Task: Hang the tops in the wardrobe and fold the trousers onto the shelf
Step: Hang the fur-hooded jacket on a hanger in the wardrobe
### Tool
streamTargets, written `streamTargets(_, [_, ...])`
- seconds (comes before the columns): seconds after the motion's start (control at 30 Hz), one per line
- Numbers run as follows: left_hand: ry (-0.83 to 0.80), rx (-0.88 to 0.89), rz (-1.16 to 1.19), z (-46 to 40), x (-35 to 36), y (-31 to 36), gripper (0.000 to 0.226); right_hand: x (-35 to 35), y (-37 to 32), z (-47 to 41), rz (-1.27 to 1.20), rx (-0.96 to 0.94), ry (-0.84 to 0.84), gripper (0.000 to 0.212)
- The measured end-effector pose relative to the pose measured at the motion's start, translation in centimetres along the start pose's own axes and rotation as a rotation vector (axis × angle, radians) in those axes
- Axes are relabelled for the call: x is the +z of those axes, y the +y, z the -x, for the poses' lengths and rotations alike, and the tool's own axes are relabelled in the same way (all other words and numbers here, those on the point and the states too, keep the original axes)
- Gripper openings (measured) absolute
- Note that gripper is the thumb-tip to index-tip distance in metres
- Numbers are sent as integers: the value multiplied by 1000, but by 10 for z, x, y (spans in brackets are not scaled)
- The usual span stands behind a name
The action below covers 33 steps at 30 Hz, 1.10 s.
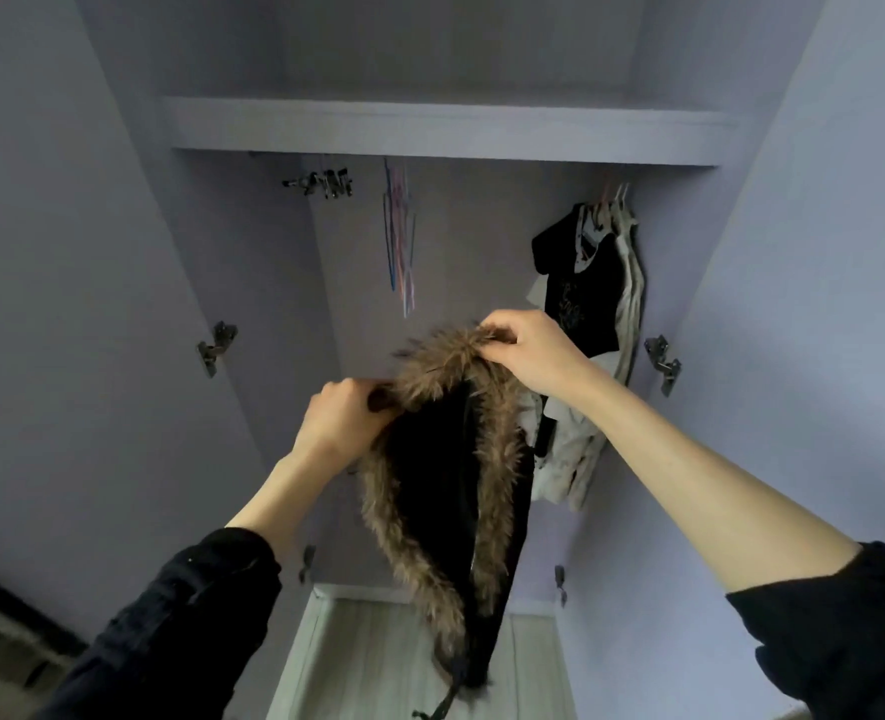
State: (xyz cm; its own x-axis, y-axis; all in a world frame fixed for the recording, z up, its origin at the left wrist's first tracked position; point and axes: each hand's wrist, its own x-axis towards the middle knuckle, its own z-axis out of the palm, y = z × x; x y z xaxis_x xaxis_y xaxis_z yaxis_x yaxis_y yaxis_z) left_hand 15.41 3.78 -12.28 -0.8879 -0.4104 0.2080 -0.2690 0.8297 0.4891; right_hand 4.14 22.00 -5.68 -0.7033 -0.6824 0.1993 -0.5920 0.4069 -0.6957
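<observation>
Your left hand [344, 420] has its fingers curled round the left end of the brown fur trim, and your right hand [526, 350] pinches the same trim at its highest point, so the black fur-trimmed jacket [448, 475] hangs between them in front of the open wardrobe [445, 129], below the shelf and just left of the tops already hung [593, 283]. Expect it to feel soft and limp, probably heavier than a shirt, with the weight dragging down toward the dangling black strap at the bottom. The fur is likely to slip and shed under a pinch, so you would do better to take hold of the black fabric at the collar or shoulders. Spare coloured hangers [399, 236] hang further left on the rail. The black top on the right carries a pale print, too blurred to read; no other brand or label shows.
</observation>
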Motion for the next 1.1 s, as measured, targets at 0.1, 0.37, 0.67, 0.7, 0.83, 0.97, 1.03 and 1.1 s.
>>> streamTargets(0.1, [42,-76,22,-11,-13,-9,21,-3,19,-11,133,44,-22,24])
streamTargets(0.37, [-135,-292,339,-72,-26,-44,8,26,47,-75,158,170,-136,36])
streamTargets(0.67, [-335,-390,472,-163,-34,-82,22,82,82,-186,-74,431,-182,39])
streamTargets(0.7, [-343,-391,488,-173,-35,-88,24,88,83,-200,-93,434,-170,37])
streamTargets(0.83, [-365,-412,542,-204,-44,-111,23,102,89,-252,-131,448,-76,18])
streamTargets(0.97, [-325,-428,559,-217,-51,-124,10,99,89,-299,-260,484,156,21])
streamTargets(1.03, [-314,-453,553,-222,-52,-131,10,100,84,-318,-330,512,169,29])
streamTargets(1.1, [-309,-478,545,-226,-50,-137,12,104,83,-332,-433,555,128,31])
